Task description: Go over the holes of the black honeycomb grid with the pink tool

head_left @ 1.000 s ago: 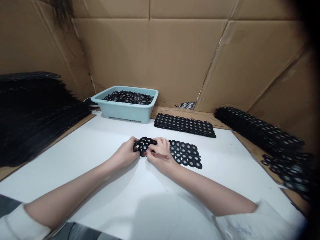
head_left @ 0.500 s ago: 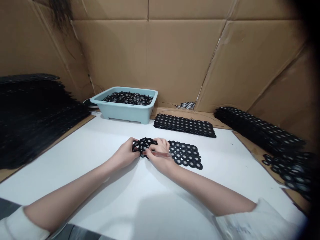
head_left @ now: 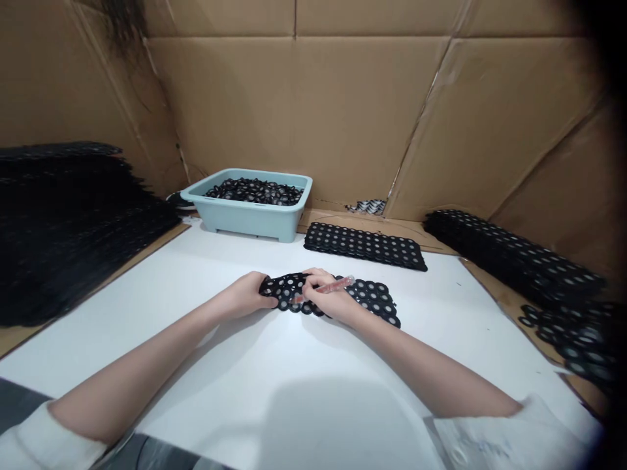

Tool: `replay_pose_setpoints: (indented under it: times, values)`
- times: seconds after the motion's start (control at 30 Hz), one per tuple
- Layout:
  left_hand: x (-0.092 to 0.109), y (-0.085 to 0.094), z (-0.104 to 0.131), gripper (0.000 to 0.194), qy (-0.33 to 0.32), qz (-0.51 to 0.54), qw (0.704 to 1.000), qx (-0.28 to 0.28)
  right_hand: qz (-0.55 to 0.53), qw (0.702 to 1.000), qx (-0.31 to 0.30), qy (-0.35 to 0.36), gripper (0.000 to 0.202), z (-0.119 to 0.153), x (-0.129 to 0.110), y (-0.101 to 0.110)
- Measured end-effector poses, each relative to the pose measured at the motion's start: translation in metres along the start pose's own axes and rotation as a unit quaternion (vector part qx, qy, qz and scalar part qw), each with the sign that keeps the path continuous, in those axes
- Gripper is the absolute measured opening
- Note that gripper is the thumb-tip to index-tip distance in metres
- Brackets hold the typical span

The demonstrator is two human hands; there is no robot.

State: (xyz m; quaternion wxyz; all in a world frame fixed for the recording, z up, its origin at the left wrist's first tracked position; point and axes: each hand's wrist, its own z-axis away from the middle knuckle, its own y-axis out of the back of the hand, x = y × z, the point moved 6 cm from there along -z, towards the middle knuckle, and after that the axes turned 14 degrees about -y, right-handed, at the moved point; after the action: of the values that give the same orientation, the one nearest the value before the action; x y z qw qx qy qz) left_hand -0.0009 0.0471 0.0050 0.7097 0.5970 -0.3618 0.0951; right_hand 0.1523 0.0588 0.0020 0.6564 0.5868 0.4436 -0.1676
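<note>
A sheet of joined black rings with pale centres (head_left: 375, 297) lies across the white work surface. My left hand (head_left: 247, 294) grips its left end, thumb in front and fingers behind, and that end is lifted and bent. In my right hand (head_left: 329, 299) is a slim pen-like tool with a clear reddish barrel (head_left: 340, 284). It slants down to the left, its tip at the rings between my hands. The fingers of this hand also rest on the sheet. What the tip touches is too small to make out.
Behind my hands stands a light blue basin (head_left: 249, 222) full of black rings. To its right lies a flat stack of ring sheets (head_left: 365, 247). A tall black stack (head_left: 73, 228) fills the left, and more ring sheets (head_left: 514, 258) and loose pieces (head_left: 573, 333) lie right. Cardboard walls surround the table.
My right hand has shifted slightly right and turned, so the tool's rear end now points up and right. The sheet's left part is more unfolded, showing more rings between my hands.
</note>
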Motion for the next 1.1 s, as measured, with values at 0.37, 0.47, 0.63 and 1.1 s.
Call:
replay_pose_setpoints:
  times: [0.37,0.47,0.63,1.1]
  values:
    - [-0.002,-0.006,-0.003,0.016,-0.016,0.020,0.998,0.059,-0.003,1.000,0.000,-0.010,0.023,0.002,-0.002,0.004]
    - [0.000,-0.008,-0.004,0.017,-0.016,0.064,0.996,0.052,-0.022,0.999,-0.024,-0.017,0.023,0.002,-0.001,0.004]
    - [0.002,-0.009,-0.003,0.016,0.003,0.114,0.992,0.055,-0.061,0.995,-0.075,-0.010,0.023,-0.005,0.004,0.004]
    - [0.002,-0.011,-0.002,0.026,-0.010,0.133,0.991,0.031,-0.030,0.998,-0.055,0.002,0.026,0.001,-0.002,0.003]
